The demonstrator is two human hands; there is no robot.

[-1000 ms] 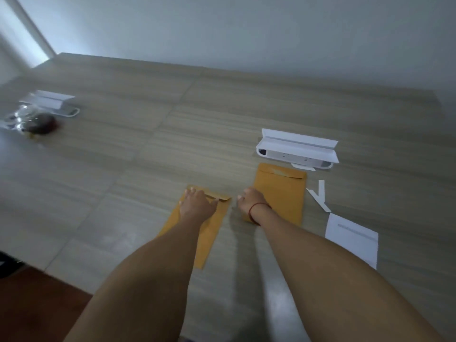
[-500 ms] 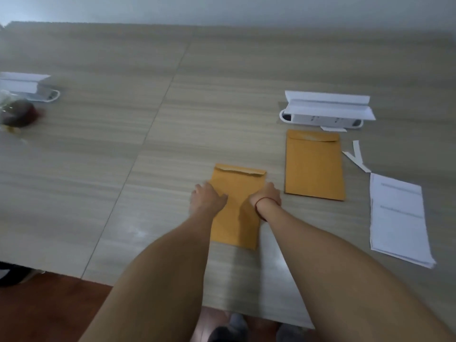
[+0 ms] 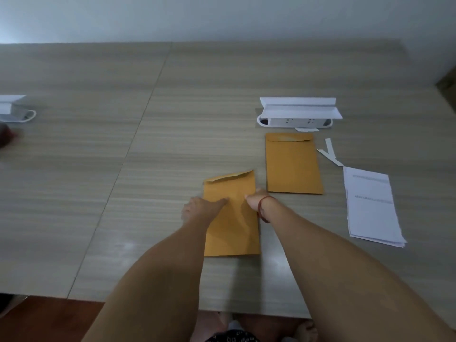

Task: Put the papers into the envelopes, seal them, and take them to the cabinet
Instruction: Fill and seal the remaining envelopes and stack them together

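A brown envelope (image 3: 232,230) lies lengthwise on the wooden table (image 3: 123,169) in front of me, its flap end pointing away and slightly raised. My left hand (image 3: 198,206) holds its left edge, thumb lying across the top. At its right edge sits my right hand (image 3: 255,197), a red band on the wrist, fingers pinching the paper. A second brown envelope (image 3: 292,166) lies flat to the right, flap folded down. Further right rests a stack of white printed papers (image 3: 372,206).
A white folded holder (image 3: 298,112) stands behind the second envelope, with small white paper strips (image 3: 329,151) beside it. Another white holder (image 3: 12,108) and a dark object (image 3: 5,138) sit at the far left. The table's near edge (image 3: 148,302) is close to my body.
The near envelope has slid towards me and turned straighter. Both hands have shifted from its flap end down to its sides near the middle. My view has tilted down.
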